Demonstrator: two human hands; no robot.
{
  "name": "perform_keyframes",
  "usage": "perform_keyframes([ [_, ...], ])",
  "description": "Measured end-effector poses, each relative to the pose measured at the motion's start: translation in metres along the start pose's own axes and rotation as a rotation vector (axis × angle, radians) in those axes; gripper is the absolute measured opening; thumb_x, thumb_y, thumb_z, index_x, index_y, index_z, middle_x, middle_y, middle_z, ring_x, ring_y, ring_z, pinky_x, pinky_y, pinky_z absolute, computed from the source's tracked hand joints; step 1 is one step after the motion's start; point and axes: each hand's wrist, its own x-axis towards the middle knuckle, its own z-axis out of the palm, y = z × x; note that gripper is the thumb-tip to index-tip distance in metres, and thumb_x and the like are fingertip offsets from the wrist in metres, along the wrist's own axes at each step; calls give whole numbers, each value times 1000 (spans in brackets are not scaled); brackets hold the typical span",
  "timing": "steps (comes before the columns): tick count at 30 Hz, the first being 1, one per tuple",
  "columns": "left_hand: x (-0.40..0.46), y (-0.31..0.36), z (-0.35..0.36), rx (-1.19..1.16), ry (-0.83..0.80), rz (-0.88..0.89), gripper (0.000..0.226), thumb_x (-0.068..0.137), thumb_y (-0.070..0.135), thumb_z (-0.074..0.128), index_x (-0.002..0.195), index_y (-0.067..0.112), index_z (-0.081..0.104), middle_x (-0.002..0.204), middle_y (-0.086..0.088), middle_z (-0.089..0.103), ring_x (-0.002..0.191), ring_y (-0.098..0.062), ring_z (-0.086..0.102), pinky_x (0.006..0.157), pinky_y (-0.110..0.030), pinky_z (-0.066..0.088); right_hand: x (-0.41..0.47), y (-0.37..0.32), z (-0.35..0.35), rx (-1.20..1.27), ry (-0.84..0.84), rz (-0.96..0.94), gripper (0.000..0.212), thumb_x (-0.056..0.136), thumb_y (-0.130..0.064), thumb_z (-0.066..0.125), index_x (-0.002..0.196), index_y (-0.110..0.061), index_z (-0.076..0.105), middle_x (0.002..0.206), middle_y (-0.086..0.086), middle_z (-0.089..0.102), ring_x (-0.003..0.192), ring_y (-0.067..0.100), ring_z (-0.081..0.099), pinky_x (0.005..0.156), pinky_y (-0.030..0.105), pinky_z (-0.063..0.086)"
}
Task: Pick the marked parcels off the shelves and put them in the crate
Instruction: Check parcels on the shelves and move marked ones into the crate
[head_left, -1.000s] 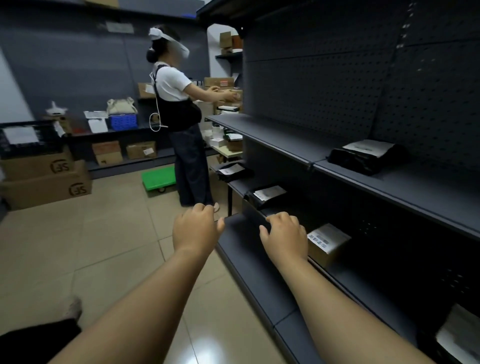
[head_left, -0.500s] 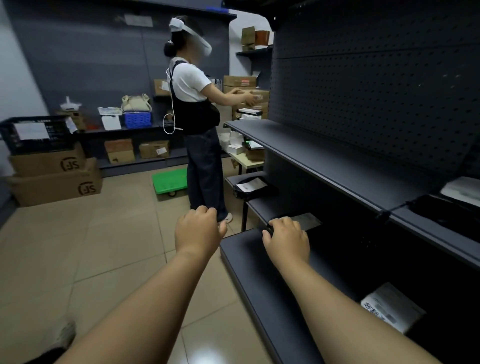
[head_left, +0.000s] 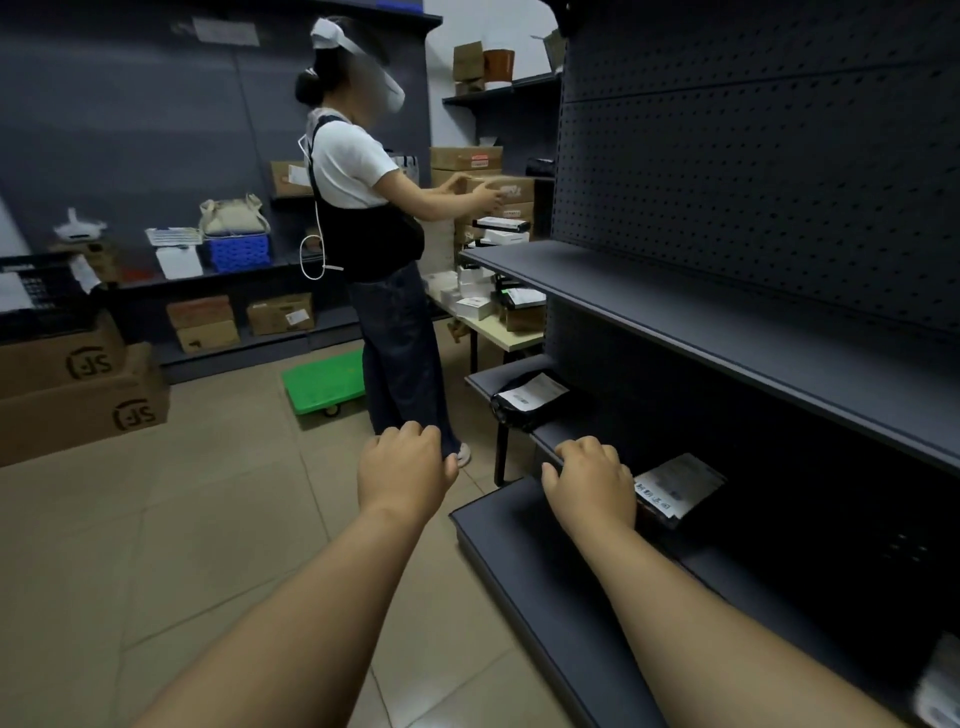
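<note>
Head view looks down along two bare forearms stretched out in front of dark shelves. Left hand hangs over the tiled floor, fingers curled loosely downward with nothing in them. Right hand is out over the low shelf, its fingers bent down too; whether they touch anything I cannot tell, since the knuckles hide the tips.

Just beside the right hand, on the low shelf, lies a dark parcel, flat and soft-looking, with a white printed label covering most of its top. One corner of it is hidden behind the hand. Farther along, on a small black stand, sits a second black parcel, also a plastic mailer with a white label on top, slightly crumpled at its near end. The print on both labels is too blurred to read.

Another person in a white shirt and dark apron stands at the end of the aisle, hands on brown boxes. A green dolly sits on the floor behind them, and large cardboard cartons are stacked at the left wall.
</note>
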Motion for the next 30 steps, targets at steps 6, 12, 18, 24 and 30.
perform_keyframes([
  [6,60,-70,16,52,-3,144,31,92,46,43,100,21,59,102,0,62,96,-21,57,78,-33,38,29,-67,41,5,44,188,33,93,-38,46,119,-21,57,122,0,55,115,21,46,93,35,38],
  [12,113,-108,50,51,-11,269,32,92,46,44,103,20,59,102,0,62,95,-22,57,79,-33,39,54,-105,75,19,70,310,35,93,-38,46,123,-22,56,125,0,54,117,21,45,94,35,38],
  [18,156,-106,91,-14,-29,345,32,92,48,42,97,20,58,97,0,61,91,-21,57,75,-33,38,80,-111,100,-1,61,412,37,94,-37,45,126,-22,54,127,0,53,120,21,44,97,35,37],
  [24,209,-92,131,-50,-36,412,31,91,49,44,95,21,58,97,1,62,92,-21,58,79,-34,40,122,-106,127,-20,75,472,35,93,-37,47,124,-21,56,124,0,55,116,21,46,95,34,38],
  [30,273,-73,166,-122,-78,473,29,91,46,45,97,21,59,102,1,62,97,-21,57,84,-34,39,179,-95,149,-33,82,525,36,94,-35,46,126,-22,55,127,-1,53,119,20,45,96,33,37],
])
